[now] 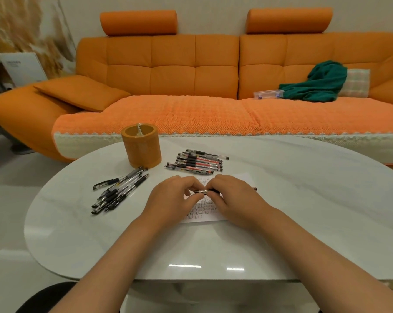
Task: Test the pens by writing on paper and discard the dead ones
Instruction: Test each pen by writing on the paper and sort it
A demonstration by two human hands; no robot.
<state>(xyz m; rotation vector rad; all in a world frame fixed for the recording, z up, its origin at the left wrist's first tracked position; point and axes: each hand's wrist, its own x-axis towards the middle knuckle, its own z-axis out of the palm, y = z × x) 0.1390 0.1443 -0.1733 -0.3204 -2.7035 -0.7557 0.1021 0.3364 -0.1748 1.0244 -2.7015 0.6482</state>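
Both hands meet over a sheet of paper covered with small written marks, in the middle of the white table. My left hand pinches the cap end of a pen, and my right hand grips its barrel; the pen's far tip shows past the right hand. Several black pens lie in a loose pile to the left. A row of several pens with red and black parts lies behind the paper. An orange cylindrical container stands at the back left.
An orange sofa runs behind the table, with a green cloth, a clear plastic box and a checked cushion on its right seat. A dark round seat edge shows at the bottom left.
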